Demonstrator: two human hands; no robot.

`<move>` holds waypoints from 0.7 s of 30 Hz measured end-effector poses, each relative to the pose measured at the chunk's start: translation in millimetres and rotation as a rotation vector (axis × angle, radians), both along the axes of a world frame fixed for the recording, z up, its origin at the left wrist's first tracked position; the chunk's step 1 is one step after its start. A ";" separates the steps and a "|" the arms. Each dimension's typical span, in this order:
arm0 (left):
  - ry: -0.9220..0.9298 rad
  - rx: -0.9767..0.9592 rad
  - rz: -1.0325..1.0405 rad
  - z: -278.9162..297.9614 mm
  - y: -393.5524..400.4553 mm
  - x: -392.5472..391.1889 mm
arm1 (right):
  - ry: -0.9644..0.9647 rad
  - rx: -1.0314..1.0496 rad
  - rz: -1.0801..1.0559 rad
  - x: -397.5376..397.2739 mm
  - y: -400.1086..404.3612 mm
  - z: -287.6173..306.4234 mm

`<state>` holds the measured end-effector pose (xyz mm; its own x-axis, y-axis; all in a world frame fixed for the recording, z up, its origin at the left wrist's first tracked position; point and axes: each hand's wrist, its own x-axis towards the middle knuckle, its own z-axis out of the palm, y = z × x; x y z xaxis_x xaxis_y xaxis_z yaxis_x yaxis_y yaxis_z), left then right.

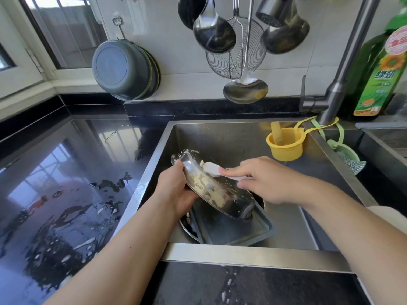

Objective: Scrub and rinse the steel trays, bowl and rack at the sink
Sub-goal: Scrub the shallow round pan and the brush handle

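A shiny oval steel tray (211,190), smeared with pale suds and residue, is held tilted above the middle of the steel sink (220,130), its upper end towards the far left corner. Beneath it, a dark rectangular steel tray (231,232) is laid flat against the sink's near wall. A round steel rim (187,227) is partly seen under that tray's left edge.

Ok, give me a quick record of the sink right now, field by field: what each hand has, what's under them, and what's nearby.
left hand: grips the rim of a tilted, soapy steel tray
right hand: holds a white brush, head on the tray
below: another steel tray on the floor of the sink
back corner: yellow cup in the sink
tap: no water seen running
counter: wet, with foam spots
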<state>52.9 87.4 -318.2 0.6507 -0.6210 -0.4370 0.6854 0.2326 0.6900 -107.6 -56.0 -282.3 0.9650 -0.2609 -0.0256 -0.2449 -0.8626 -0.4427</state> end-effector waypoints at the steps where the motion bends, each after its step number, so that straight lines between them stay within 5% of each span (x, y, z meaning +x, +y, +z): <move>1: 0.016 -0.014 0.011 2.2 1.0 0.0 | 0.001 0.012 0.007 -3.4 -3.1 0.6; 7: -0.003 -0.233 0.010 19.2 7.4 -4.3 | -0.131 0.085 -0.095 -6.9 -9.5 -0.6; 14: -0.253 0.050 -0.226 12.4 -2.3 -19.7 | -0.062 0.005 -0.151 -3.5 -3.4 3.3; 18: -0.216 0.063 -0.204 11.2 -0.5 -14.3 | -0.066 -0.068 -0.141 3.4 3.2 5.2; 21: -0.191 0.089 -0.139 9.9 0.0 -10.4 | 0.153 -0.133 -0.170 -6.7 -0.6 8.8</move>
